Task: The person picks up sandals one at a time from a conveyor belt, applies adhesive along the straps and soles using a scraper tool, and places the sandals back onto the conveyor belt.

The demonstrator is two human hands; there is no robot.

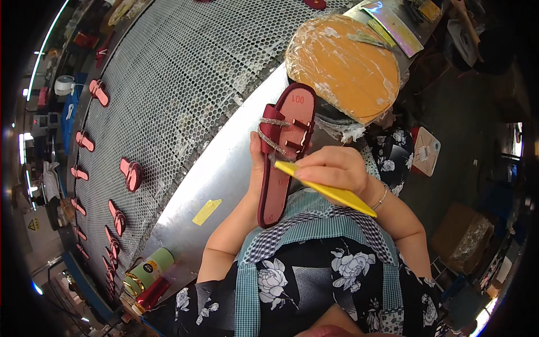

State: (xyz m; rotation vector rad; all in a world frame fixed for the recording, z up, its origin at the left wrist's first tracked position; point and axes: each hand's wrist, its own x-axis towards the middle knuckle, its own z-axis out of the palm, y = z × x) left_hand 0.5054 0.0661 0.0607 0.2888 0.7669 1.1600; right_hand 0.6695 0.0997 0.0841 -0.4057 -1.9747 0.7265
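My left hand [255,163] grips a dark red flat sandal [283,151] from behind, sole side away, holding it upright over the metal bench edge. The sandal has sparkly straps and small gold buckles across its middle. My right hand [334,168] pinches a yellow flat stick [331,192], whose tip touches the sandal's insole just below the straps. Both forearms rise from my lap, over a floral and checked apron.
A perforated conveyor belt [185,78] carries several pink and red sandals [131,173] along its left side. A round yellow pad wrapped in plastic film [342,67] sits behind the sandal. A strip of yellow tape [206,211] lies on the metal bench; cans [150,269] stand at lower left.
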